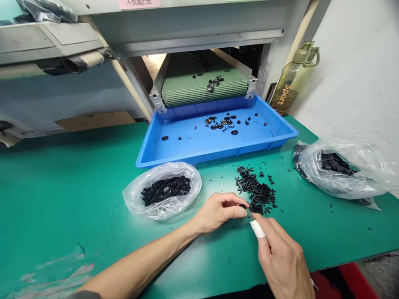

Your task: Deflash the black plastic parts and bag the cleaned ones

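Your left hand (218, 211) pinches a small black part (243, 206) between thumb and fingertips. Your right hand (282, 257), one fingertip wrapped in white tape, closes on the same part from the right. Both work at the near edge of a pile of black pieces (256, 191) on the green table (62, 187). A clear bag (162, 189) lies left; a blue tray (215, 141) sits farther back.

Blue tray (282, 135) under green conveyor (187, 89); olive bottle (291, 81) against wall

arms: bare | right hand (282, 261): white finger wrap | left hand (218, 212): bare
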Demonstrator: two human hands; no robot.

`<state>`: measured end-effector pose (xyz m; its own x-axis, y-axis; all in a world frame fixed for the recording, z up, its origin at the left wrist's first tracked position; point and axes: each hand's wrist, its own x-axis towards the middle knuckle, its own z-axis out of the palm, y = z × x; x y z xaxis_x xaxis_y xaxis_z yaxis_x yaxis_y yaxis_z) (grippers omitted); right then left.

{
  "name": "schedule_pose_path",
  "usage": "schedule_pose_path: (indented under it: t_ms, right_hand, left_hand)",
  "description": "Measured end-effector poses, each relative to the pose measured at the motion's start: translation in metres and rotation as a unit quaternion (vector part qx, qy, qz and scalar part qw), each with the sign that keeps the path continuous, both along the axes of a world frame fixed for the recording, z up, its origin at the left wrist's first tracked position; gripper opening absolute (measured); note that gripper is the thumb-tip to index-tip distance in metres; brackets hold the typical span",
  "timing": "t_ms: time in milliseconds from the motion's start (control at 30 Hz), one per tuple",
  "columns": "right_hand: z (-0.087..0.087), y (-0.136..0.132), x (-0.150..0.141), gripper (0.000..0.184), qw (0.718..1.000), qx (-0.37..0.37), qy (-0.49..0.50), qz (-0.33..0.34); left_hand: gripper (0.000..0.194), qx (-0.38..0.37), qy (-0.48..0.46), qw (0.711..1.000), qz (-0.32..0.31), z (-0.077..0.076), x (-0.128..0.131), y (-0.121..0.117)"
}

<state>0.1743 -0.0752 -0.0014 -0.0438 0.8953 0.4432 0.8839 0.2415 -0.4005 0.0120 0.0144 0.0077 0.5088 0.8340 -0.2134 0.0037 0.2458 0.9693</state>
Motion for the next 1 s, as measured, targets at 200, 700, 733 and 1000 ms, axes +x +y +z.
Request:
schedule_pose_path:
  t_ms: [200,700,733,1000]
  right_hand:
    - [0.001,-0.001,-0.002,0.037,1.000,0.020,-0.004,0.003]
    - [0.000,0.000,-0.016,0.037,0.998,0.038,-0.044,-0.027]
    - [0.000,0.000,-0.018,0.036,0.997,0.041,-0.054,-0.034]
    - [-0.005,0.003,-0.022,0.032,0.998,0.059,-0.014,-0.033]
  left_hand:
    - [0.027,-0.034,-0.005,0.999,-0.001,-0.004,0.003,-0.005]
    - [0.021,-0.011,-0.004,1.000,-0.001,-0.005,0.003,-0.010]
    - [0.021,-0.002,-0.001,1.000,0.005,-0.005,0.003,-0.011]
    - [0.020,-0.001,-0.009,0.999,0.054,-0.005,0.009,-0.012]
